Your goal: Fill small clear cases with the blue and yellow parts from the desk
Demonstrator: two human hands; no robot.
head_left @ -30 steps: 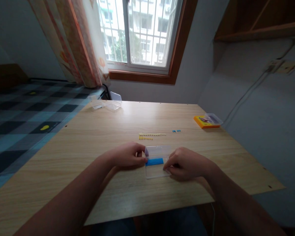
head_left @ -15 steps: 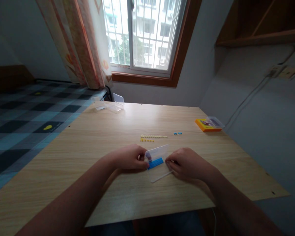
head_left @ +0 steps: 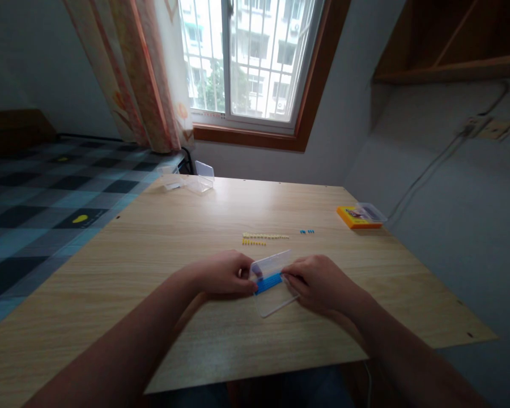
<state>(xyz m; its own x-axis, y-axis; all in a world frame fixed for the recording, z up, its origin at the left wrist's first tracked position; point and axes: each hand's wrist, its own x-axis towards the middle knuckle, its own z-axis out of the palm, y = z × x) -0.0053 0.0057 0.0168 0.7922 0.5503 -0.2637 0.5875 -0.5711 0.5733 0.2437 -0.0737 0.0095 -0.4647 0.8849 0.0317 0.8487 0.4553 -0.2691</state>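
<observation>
Near the front middle of the table, a clear plastic lid or tray (head_left: 276, 300) is tilted between my hands. Along it runs a row of blue, brick-like pieces (head_left: 268, 283). My left hand (head_left: 227, 273) is closed on the left edge of the clear lid, thumb in front, by the blue row's left end. With fingers pinched, my right hand (head_left: 317, 279) touches the row's right end and covers the lid's right side. Whatever its fingertips hold is too small to make out. Just beyond lie a row of pale pieces (head_left: 267, 236) and a shorter yellow row (head_left: 254, 243).
Several small blue pieces (head_left: 306, 231) lie right of the pale row. An orange-yellow box (head_left: 357, 218) with a clear container (head_left: 373, 212) sits at the right edge. An open clear case (head_left: 202, 182) stands at the far left corner, near a checked bed (head_left: 46, 209).
My right hand has moved slightly left, so its fingertips now meet the right end of the blue row. My left hand keeps its hold on the lid.
</observation>
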